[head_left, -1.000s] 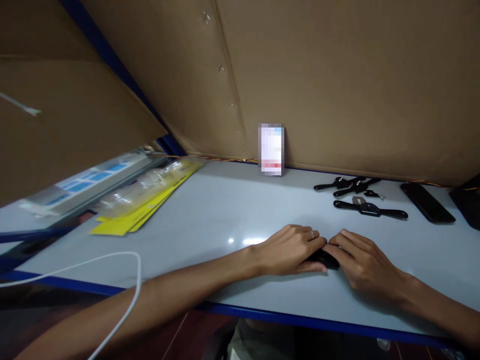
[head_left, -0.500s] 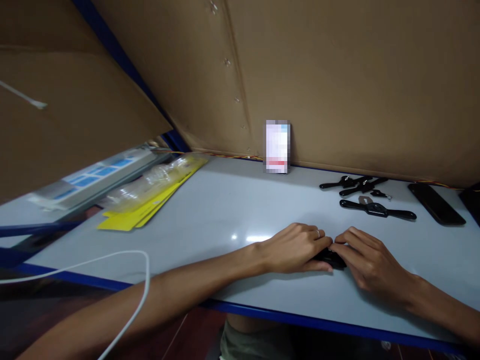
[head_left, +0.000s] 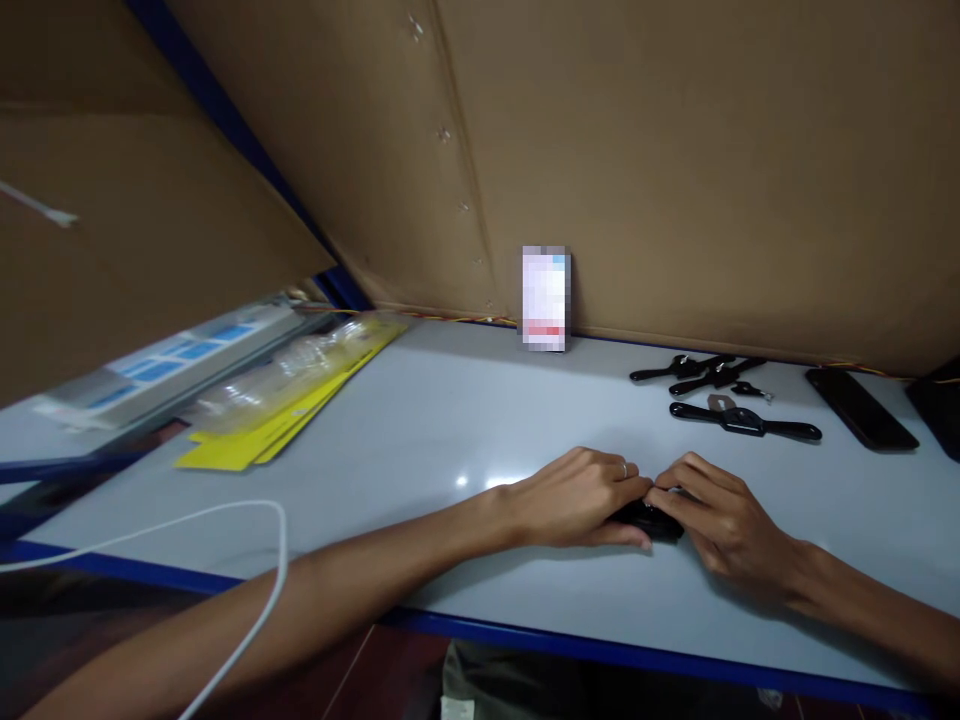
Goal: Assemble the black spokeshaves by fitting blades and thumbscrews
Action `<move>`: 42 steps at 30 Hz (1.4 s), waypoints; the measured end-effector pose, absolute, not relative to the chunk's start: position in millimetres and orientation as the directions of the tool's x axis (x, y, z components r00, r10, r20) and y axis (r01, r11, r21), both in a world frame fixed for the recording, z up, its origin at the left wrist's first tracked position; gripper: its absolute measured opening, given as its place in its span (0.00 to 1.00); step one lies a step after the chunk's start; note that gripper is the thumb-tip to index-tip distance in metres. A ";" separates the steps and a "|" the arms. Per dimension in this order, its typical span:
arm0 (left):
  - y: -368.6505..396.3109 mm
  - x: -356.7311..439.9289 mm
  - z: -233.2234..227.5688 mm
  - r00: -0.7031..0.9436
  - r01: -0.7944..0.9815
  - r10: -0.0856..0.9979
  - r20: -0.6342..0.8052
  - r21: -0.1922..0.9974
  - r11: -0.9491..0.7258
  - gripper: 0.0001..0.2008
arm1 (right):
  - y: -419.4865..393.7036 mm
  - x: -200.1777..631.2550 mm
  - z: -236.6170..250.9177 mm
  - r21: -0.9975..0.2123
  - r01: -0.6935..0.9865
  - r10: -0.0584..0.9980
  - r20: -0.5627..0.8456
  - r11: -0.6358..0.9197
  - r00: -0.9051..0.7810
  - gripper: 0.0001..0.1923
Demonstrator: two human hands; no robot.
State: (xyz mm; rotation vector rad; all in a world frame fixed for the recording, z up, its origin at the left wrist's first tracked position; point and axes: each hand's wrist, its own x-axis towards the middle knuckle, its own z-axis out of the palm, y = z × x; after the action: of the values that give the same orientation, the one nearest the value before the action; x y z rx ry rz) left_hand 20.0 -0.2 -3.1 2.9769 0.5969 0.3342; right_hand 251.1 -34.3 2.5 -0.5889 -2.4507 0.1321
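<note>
Low over the table, my left hand [head_left: 589, 497] is closed around a black spokeshave [head_left: 651, 521], which my fingers mostly cover. The fingers of my right hand [head_left: 724, 522] are bent and pinched against its upper side, close to my left fingertips; the exact part between them is hidden. Beyond my hands lies another black spokeshave body [head_left: 746, 421] with two handles. Just behind it are a flat grey blade [head_left: 721, 402] and a small black piece with a screw [head_left: 750, 391]. More black spokeshaves [head_left: 697, 375] lie crossed farther back.
A lit phone [head_left: 544, 300] leans on the cardboard wall [head_left: 675, 180]. On the right lies a dark phone [head_left: 862, 410]. Yellow sheets [head_left: 225, 450] and clear plastic bags [head_left: 277, 370] are at the left. A white cable [head_left: 281, 550] hangs across my left forearm.
The whole view has shifted slightly, so things appear a little farther left. My hands keep nearly the same hold, with the right fingers still at the spokeshave's upper side.
</note>
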 end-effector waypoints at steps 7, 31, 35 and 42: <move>-3.6 18.6 -2.3 0.895 0.367 0.385 0.224 0.121 -0.922 0.29 | -38.8 251.8 5.7 -0.255 0.409 0.480 0.552 0.876 -0.682 0.15; -2.5 24.5 1.6 0.905 0.395 0.416 0.087 0.190 -0.899 0.23 | -37.4 251.8 -7.7 -0.243 0.598 0.621 0.533 0.763 -0.575 0.07; -2.0 24.0 -0.1 0.893 0.397 0.429 0.136 0.207 -0.894 0.25 | -37.6 251.9 -6.0 -0.164 0.586 0.564 0.561 0.793 -0.606 0.07; -2.8 21.0 -2.8 0.898 0.372 0.405 0.171 0.193 -0.908 0.25 | -40.1 251.6 0.0 -0.141 0.439 0.443 0.526 0.887 -0.726 0.10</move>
State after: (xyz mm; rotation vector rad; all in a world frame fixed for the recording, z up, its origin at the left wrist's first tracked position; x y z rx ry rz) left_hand 21.0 -2.8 -2.8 2.9085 0.5992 0.3112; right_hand 251.6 -40.1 0.0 -0.6353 -2.4854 0.0087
